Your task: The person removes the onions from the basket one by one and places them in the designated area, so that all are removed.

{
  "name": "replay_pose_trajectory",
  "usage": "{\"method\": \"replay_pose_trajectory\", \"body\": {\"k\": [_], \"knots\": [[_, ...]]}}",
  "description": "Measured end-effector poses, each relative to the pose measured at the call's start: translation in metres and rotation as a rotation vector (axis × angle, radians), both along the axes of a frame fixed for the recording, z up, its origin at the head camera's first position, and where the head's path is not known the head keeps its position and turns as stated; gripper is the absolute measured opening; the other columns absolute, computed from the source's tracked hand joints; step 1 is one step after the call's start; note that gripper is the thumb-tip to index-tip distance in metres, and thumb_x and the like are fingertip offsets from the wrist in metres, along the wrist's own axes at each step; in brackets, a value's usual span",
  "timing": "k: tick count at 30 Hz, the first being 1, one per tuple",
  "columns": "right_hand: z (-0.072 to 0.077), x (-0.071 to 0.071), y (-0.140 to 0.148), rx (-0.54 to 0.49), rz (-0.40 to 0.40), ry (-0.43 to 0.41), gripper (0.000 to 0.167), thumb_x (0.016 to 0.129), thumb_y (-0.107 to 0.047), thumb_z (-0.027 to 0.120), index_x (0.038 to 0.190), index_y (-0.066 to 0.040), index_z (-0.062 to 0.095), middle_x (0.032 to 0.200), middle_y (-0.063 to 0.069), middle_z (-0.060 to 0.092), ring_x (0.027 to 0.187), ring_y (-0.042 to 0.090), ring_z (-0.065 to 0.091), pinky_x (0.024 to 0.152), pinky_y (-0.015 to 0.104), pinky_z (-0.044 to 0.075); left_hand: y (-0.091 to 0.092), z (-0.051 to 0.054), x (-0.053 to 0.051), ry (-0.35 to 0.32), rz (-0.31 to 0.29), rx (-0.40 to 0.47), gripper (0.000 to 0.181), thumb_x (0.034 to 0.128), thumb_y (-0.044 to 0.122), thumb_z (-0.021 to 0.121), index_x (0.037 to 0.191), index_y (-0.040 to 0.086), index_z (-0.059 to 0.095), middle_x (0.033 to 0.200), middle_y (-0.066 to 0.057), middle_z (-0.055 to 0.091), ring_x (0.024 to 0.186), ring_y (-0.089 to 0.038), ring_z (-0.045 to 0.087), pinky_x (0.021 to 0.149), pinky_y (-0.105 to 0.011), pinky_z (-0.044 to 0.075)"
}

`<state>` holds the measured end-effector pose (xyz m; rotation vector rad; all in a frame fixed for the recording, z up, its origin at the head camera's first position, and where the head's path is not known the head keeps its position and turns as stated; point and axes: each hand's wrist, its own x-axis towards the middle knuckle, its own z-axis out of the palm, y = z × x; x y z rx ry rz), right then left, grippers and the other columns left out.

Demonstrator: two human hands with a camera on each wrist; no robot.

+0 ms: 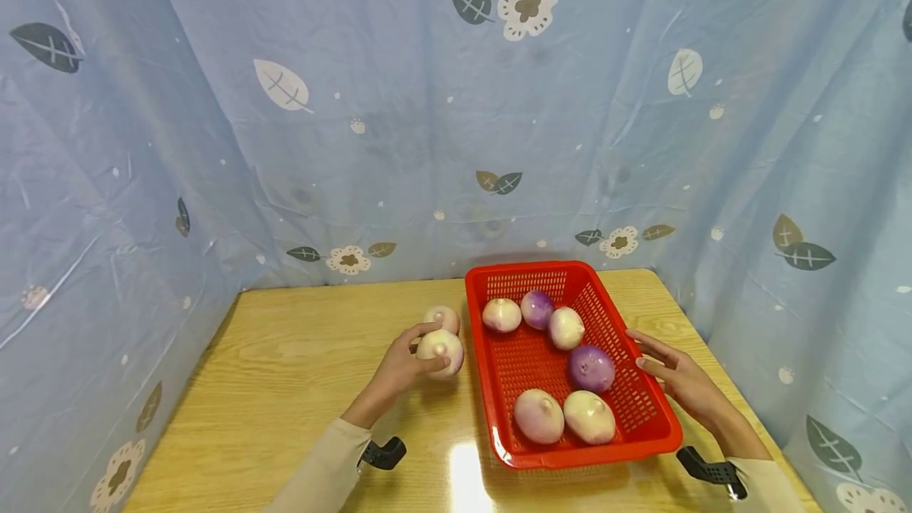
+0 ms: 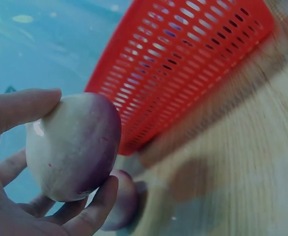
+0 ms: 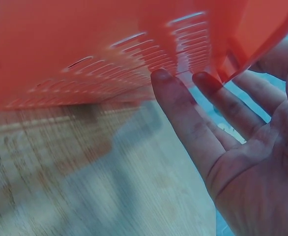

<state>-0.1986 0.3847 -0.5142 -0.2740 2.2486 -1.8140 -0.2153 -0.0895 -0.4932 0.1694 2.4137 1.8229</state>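
Note:
My left hand (image 1: 399,368) grips a white-and-purple onion (image 2: 72,147) between thumb and fingers, just left of the basket. The onion appears raised off the table in the left wrist view. Behind it on the table lies another pale onion (image 1: 442,317), partly covered by the held one. A red slotted plastic basket (image 1: 523,359) holds several onions, some pale and some deep purple (image 1: 591,369). Beside the basket's right wall is my right hand (image 1: 680,378), fingers loosely extended under the rim. Its fingertips (image 3: 161,76) are at the outer wall; firm contact is hard to tell.
The basket stands on the right part of a light wooden table (image 1: 285,386). A blue curtain (image 1: 399,101) with leaf and flower prints hangs behind and on both sides. Dark bands (image 1: 383,454) sit on both wrists.

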Motion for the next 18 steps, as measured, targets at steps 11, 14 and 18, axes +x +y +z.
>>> {"method": "replay_pose_trajectory", "body": {"k": [11,14,18], "knots": [[0.004,0.003,-0.004,-0.006,0.000,0.020,0.055,0.103,-0.016,0.048,0.154,-0.007,0.028,0.127,-0.022,0.057,0.107,0.004,0.066,0.079,0.041,0.061,0.000,-0.017,-0.004,0.003,0.041,-0.010,0.055,0.0772,0.014,0.082,0.129,0.011,0.061,0.130,-0.016,0.056,0.096,-0.023,0.059,0.069,-0.028,0.054],[0.003,0.003,-0.003,-0.011,0.013,0.018,0.055,0.104,-0.015,0.047,0.154,-0.007,0.027,0.127,-0.023,0.056,0.107,0.004,0.066,0.080,0.042,0.061,0.002,-0.020,-0.006,0.005,0.051,-0.038,0.055,0.0763,0.013,0.083,0.127,0.011,0.062,0.129,-0.017,0.058,0.096,-0.023,0.058,0.068,-0.026,0.052],[0.000,0.002,-0.001,0.003,0.000,0.003,0.055,0.104,-0.017,0.047,0.154,-0.008,0.027,0.128,-0.024,0.056,0.108,0.003,0.066,0.080,0.041,0.061,0.003,-0.029,-0.009,-0.010,0.058,-0.070,0.055,0.0765,0.014,0.083,0.126,0.010,0.061,0.128,-0.016,0.059,0.096,-0.024,0.059,0.069,-0.027,0.052]]}}
